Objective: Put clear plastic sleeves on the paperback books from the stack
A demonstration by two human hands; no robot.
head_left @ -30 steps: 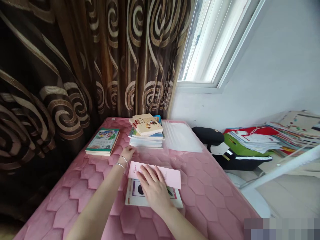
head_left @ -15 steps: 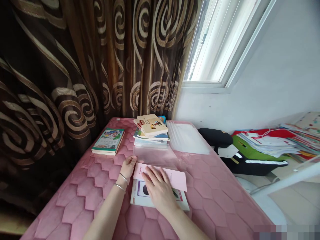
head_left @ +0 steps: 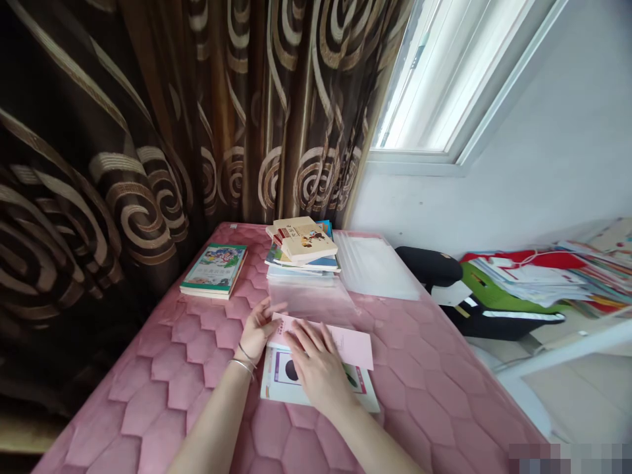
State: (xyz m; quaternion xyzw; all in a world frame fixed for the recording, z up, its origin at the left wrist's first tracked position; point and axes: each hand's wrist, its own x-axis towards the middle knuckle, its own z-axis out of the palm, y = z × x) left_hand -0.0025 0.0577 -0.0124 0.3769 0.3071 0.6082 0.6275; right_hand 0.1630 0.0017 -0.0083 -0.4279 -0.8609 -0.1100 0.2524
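A book [head_left: 281, 393] with pictures on its white page lies on the bed, a pink printed flap or cover [head_left: 358, 345] across its far part. My right hand [head_left: 318, 368] rests flat on the pink flap and the page below, fingers stretched out. At the flap's left end is my left hand [head_left: 257, 329], its fingers apart and partly blurred, the thumb by the flap's corner. Two bracelets circle that wrist. Just beyond the book lies a clear plastic sheet [head_left: 311, 297], its near edge close to the flap.
A stack of books [head_left: 310, 247] stands at the far side of the pink quilted bed [head_left: 197, 375]. More books with a green-edged cover [head_left: 214, 270] lie at left. Frosted plastic sheets [head_left: 378, 266] are right of the stack. Papers [head_left: 538, 280] are piled off the bed's right side.
My left hand's fingers have gone from pinched together to spread at the flap's left end. My right hand stays on the flap. The whole view has shifted slightly.
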